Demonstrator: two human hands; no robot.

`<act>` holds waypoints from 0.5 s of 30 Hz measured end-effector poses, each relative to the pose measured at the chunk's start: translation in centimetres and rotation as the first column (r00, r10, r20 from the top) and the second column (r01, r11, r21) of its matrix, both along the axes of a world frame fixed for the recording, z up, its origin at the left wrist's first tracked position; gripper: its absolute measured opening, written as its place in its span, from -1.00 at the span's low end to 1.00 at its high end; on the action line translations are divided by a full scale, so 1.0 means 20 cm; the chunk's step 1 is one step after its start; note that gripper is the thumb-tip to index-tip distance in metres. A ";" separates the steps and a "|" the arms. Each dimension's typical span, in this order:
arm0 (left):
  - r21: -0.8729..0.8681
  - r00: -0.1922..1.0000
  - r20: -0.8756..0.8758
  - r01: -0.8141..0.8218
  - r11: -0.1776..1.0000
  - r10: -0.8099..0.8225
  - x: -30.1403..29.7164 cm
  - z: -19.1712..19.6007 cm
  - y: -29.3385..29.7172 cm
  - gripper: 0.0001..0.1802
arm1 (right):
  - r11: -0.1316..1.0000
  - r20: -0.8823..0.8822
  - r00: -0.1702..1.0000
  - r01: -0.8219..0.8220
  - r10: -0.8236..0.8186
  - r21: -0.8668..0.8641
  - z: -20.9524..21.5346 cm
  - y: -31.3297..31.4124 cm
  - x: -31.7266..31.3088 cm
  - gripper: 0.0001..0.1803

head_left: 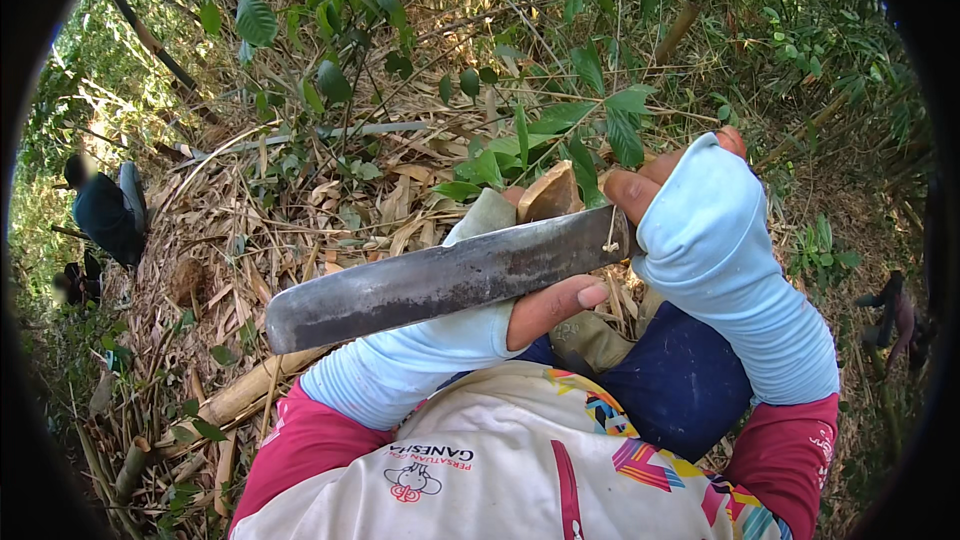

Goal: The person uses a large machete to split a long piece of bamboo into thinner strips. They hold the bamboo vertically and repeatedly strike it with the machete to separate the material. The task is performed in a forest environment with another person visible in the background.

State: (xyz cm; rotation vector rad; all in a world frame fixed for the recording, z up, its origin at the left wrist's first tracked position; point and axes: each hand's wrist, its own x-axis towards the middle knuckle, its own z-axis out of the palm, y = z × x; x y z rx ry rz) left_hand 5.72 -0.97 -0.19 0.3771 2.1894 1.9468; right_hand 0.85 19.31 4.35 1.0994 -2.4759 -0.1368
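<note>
Machete (440, 280) is seen in the head view across the middle of the scene, raised above the ground in front of the torso. Its long axis is laid nearly crosswise, with the blunt, rounded tip pointed to the left and set a little nearer the body, and the base of the blade tipped slightly away at the right. The right hand (650, 185) is the nearer one to that base: its fingers are curled just beside it, and the handle appears to be gripped there, though most of it is hidden. A thin pale cord or twig (612, 229) is seen at the base of the blade.

The left hand (555, 310) is mostly covered by the blade. Its thumb is stretched out toward the right below the near edge; whether the hand is closed, and on what, cannot be told. A piece of wood (550, 195) with a pale cut face is seen just beyond the far edge, between the two hands, its lower part hidden by the blade.

Both forearms are covered by light blue sleeves (745, 265). Green leaves (560, 118) are spread beyond the wood, and a bamboo pole (245, 395) is seen on the leaf-strewn ground to the left.
</note>
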 end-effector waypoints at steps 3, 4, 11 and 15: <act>-0.003 0.998 -0.061 -0.023 1.000 0.023 0.01 -0.03 0.01 -0.44 | 1.000 0.002 1.000 -0.018 0.018 -0.015 -0.01 0.00 -0.01 -0.80; 0.007 0.998 -0.057 -0.022 1.000 0.023 0.01 -0.03 0.02 -0.45 | 1.000 0.002 1.000 -0.017 0.017 -0.011 -0.01 0.01 -0.01 -0.80; 0.093 0.997 -0.063 -0.047 0.995 0.053 0.01 -0.02 0.06 -0.47 | 1.000 0.038 0.999 -0.009 0.010 -0.008 0.00 0.00 -0.01 -0.82; 0.006 0.963 -0.254 -0.092 0.996 0.090 0.00 -0.11 0.07 -0.52 | 1.000 0.024 1.000 0.004 -0.004 0.004 0.00 0.01 -0.01 -0.81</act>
